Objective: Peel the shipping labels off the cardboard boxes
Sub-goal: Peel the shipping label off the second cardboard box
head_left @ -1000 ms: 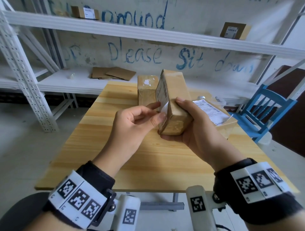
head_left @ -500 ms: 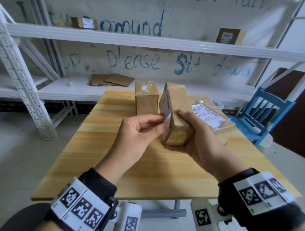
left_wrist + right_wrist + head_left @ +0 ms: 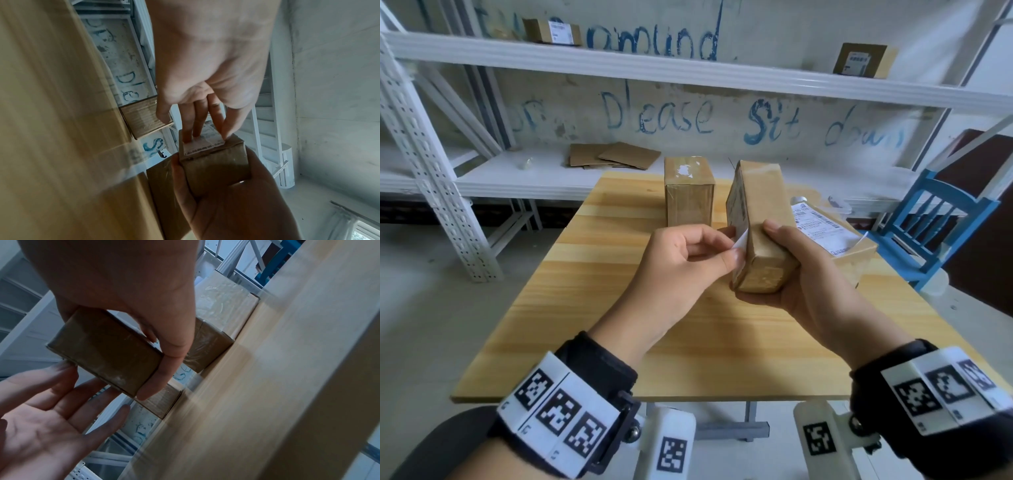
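My right hand (image 3: pixel 801 274) grips a small brown cardboard box (image 3: pixel 760 212) from below and behind, holding it tilted above the wooden table (image 3: pixel 619 308). A white shipping label (image 3: pixel 738 209) covers the box's left face. My left hand (image 3: pixel 736 251) pinches the label's lifted lower corner (image 3: pixel 741 241) between thumb and forefinger. In the left wrist view my fingertips (image 3: pixel 227 135) lie on the label (image 3: pixel 203 144), with the box (image 3: pixel 218 164) in my right hand (image 3: pixel 230 207). The right wrist view shows my right hand (image 3: pixel 156 363) round the box (image 3: pixel 102 350).
A second brown box (image 3: pixel 688 195) stands upright at the table's back, with torn label scraps on top. A larger box carrying a full label (image 3: pixel 822 229) lies at the right. White shelving (image 3: pixel 585 65) holds more boxes behind. A blue chair (image 3: pixel 941 212) stands at the right.
The left hand keeps its pinch and has drawn the label's corner a little further off the box. The right hand still holds the box, slightly lower over the table.
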A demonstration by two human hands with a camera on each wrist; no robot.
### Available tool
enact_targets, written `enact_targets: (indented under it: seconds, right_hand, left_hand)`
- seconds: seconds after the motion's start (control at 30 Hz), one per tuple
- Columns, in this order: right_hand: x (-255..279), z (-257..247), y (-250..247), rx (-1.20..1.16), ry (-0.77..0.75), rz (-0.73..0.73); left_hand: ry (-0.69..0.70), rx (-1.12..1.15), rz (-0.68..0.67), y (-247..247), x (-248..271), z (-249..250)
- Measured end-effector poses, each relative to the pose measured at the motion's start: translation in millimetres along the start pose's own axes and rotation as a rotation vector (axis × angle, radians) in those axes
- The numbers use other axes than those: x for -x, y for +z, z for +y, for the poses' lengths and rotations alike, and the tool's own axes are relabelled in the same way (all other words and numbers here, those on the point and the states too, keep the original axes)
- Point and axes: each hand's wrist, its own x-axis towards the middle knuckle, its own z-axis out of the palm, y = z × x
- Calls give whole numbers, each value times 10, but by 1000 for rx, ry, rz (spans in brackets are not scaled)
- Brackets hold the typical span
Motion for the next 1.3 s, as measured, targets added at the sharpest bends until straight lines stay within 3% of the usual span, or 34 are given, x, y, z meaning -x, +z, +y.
enact_targets:
  seconds: [1.3]
  right_hand:
    - [-41, -179, 107, 30, -69, 18]
  left_hand:
    - [-36, 205, 10, -8, -146, -5]
